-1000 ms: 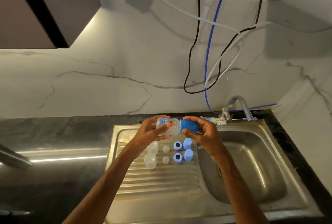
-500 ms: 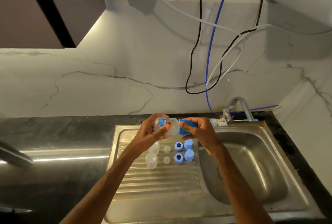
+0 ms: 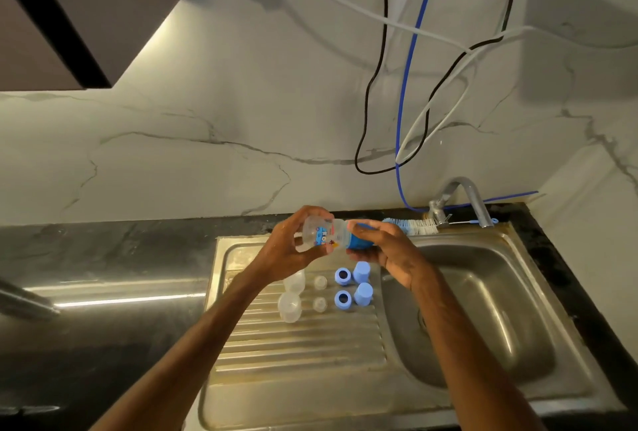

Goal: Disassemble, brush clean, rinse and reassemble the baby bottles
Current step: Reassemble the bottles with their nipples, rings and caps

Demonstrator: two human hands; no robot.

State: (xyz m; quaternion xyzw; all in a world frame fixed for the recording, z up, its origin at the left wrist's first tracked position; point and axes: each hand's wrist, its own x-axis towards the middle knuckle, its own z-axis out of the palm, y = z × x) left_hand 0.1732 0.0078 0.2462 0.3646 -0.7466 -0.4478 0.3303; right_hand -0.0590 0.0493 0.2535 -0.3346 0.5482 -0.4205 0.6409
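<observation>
Under right hand point(image 3: 390, 252), blue cap point(image 3: 357, 244) of bottle point(image 3: 324, 235) mostly hidden; base hidden in left hand point(image 3: 286, 254). Print too small to read. At 12 o'clock edge, cables point(image 3: 408, 68) cut off.

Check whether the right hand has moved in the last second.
Yes. The right hand has rolled up over the blue cap, toward the brush lying behind it, hiding most of the cap.

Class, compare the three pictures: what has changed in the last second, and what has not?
The right hand rolled its grip over the blue top, as if twisting it. The left hand still holds the bottle level. The loose parts on the drainboard and the brush stayed put.
</observation>
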